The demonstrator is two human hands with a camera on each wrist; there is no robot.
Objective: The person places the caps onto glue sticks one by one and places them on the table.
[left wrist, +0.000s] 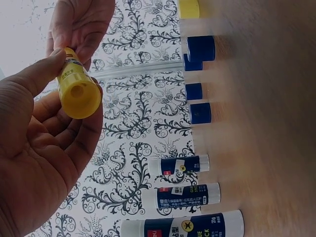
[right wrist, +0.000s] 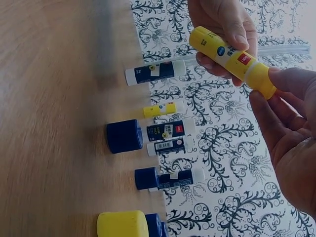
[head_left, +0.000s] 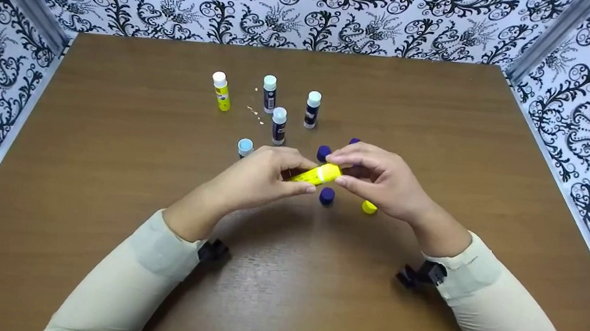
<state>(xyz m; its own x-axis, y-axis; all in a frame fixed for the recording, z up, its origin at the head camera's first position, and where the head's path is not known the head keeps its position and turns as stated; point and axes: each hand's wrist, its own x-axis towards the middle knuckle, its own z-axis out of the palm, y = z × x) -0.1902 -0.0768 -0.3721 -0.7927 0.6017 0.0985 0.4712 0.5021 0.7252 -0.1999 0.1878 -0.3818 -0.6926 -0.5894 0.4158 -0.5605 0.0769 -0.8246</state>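
Both hands hold one yellow glue stick [head_left: 307, 176], tilted above the table. My left hand [head_left: 263, 178] grips its body between thumb and fingers, and the round hollow base [left wrist: 79, 98] faces the left wrist camera. At the other end, the thumb and fingers of my right hand [head_left: 389, 181] pinch the yellow cap [right wrist: 260, 80], which sits beside a white ring on the tube. Just beneath the hands, dark blue caps [head_left: 327, 196] and a loose yellow cap [head_left: 369, 207] rest on the table.
Several dark blue glue sticks [head_left: 279, 126] with pale tops stand beyond the left hand, one partly hidden behind it. A yellow glue stick [head_left: 222, 94] with a white top stands farther left. Small white crumbs [head_left: 255, 113] lie among them. Patterned walls [head_left: 300, 12] enclose the wooden table [head_left: 130, 115].
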